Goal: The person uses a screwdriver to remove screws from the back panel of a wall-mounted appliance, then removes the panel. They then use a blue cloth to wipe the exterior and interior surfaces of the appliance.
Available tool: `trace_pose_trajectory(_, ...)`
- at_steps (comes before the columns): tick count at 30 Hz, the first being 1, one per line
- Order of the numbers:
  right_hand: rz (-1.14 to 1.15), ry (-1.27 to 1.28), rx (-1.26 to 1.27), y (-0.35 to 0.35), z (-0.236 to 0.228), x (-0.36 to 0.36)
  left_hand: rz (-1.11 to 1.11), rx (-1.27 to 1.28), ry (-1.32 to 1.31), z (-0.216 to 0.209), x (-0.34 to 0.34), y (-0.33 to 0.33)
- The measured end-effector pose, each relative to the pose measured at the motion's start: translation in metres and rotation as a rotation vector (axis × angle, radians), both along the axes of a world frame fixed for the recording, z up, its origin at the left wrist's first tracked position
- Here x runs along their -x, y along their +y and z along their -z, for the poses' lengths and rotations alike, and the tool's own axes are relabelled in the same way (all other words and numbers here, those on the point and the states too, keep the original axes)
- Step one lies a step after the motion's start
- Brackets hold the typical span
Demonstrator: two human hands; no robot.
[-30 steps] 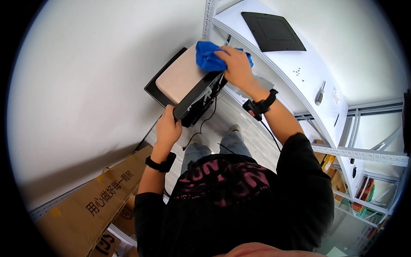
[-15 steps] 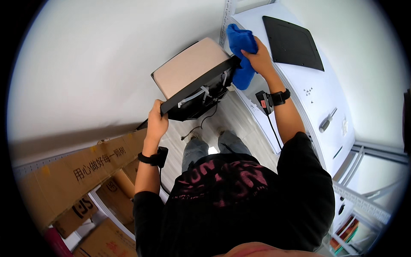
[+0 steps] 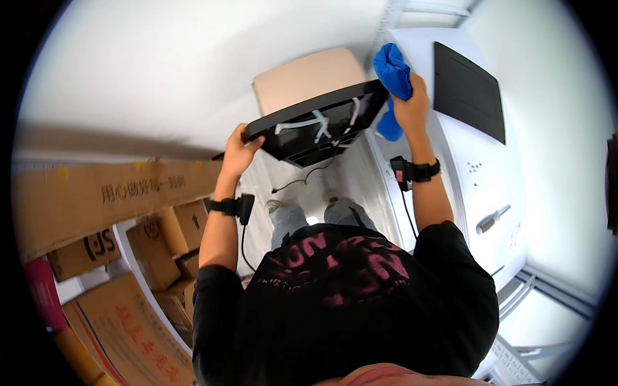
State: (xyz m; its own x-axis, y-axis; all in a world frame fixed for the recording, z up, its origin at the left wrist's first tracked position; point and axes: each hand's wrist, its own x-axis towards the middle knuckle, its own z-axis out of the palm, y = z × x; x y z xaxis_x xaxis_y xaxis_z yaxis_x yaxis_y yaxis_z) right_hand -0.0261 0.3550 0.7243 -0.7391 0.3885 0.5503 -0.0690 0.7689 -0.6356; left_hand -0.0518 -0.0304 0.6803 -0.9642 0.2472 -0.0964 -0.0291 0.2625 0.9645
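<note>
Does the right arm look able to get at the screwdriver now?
Probably not at once: the right grip holds the blue cloth against the black device, though the screwdriver on the white shelf lies uncovered.

Head view: worn up top, wide fisheye, aimed steeply down over black shirt (image 3: 341, 276), which sits close. Black frame (image 3: 315, 107) beyond shirt, about arm's reach; floor (image 3: 257, 186) farther below. White shelf (image 3: 499, 183) right of shirt.
</note>
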Motion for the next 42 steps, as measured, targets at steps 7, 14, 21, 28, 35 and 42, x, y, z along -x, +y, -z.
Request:
trace_pose_trajectory(7, -0.290, 0.025, -0.450, -0.102, -0.035, -0.010, 0.052, -0.473, -0.280, 0.005, -0.009, -0.023)
trace_pose_trajectory(14, -0.388, 0.056, -0.488, -0.208, -0.031, -0.014, 0.044, -0.599, -0.371, 0.016, -0.013, -0.031)
trace_pose_trajectory(21, -0.536, 0.111, -0.505, -0.274, -0.023, -0.011, 0.001, -0.417, -0.372, 0.045, -0.010, -0.035)
trace_pose_trajectory(28, -0.610, 0.118, -0.391, -0.239, -0.022, -0.021, 0.197, -0.113, -0.058, 0.023, -0.009, -0.039)
trace_pose_trajectory(35, -0.197, 0.173, -0.236, -0.112, -0.009, -0.034, 0.155, -0.111, 0.058, -0.019, 0.000, -0.016)
trace_pose_trajectory(42, -0.141, -0.062, 0.009, -0.050, 0.023, -0.087, -0.064, 0.055, 0.227, -0.027, -0.022, 0.002)
